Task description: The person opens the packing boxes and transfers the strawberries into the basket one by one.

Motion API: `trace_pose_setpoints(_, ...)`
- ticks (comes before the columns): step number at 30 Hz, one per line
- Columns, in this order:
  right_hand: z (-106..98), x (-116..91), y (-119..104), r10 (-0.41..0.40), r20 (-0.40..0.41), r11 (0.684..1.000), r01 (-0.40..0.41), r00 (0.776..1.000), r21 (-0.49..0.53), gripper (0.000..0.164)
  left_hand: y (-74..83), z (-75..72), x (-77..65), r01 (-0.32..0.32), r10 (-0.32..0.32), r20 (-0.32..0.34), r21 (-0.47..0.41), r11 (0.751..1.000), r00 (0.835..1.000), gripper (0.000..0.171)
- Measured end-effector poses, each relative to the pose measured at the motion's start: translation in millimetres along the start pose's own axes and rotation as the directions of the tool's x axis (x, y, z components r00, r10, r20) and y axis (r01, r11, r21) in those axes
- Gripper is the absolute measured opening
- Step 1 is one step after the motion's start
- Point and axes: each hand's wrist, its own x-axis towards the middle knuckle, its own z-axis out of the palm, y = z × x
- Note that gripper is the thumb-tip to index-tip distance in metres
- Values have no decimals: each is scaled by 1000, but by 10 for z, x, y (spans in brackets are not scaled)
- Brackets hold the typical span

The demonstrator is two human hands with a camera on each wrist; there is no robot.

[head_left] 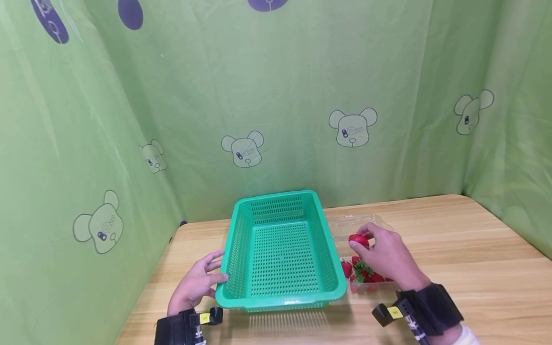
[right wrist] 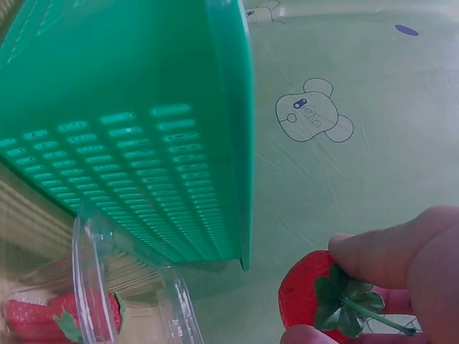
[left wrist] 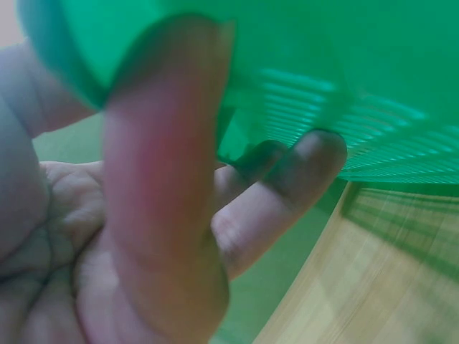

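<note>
My left hand (head_left: 197, 281) grips the left rim of a green plastic basket (head_left: 297, 301), thumb on the rim and other fingers along the outer side. Perforated walls and floor show in the basket, with nothing lying in it. Over at its right, my right hand (head_left: 390, 253) pinches a red strawberry (head_left: 358, 239) between thumb and fingers. Its green leaves and stem (right wrist: 349, 307) face the palm in the right wrist view. Below that hand, several strawberries (head_left: 346, 268) lie in a clear plastic box (head_left: 372, 286), partly hidden by the hand.
The box's clear lid (head_left: 345, 226) lies folded back behind it, against the basket's right side. All this is on a wooden table (head_left: 470, 254). A green curtain (head_left: 293, 105) with bear prints hangs close behind and at both sides.
</note>
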Motion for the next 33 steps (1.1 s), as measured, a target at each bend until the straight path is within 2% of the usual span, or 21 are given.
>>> trace_pose_setpoints(8,40,-21,-94,-22,-2,1000,22,1000,-12,31,-17,7,-9,8,-8,-29,5,1000,1000,72)
trace_pose_setpoints(15,62,-34,-144,-52,-7,999,52,999,1,28,-11,7,-8,10,-9,-28,12,1000,1000,72)
trace_pose_setpoints(33,118,-72,-255,-78,-6,995,79,997,65,34,-4,4,5,-4,5,-27,15,1000,1000,70)
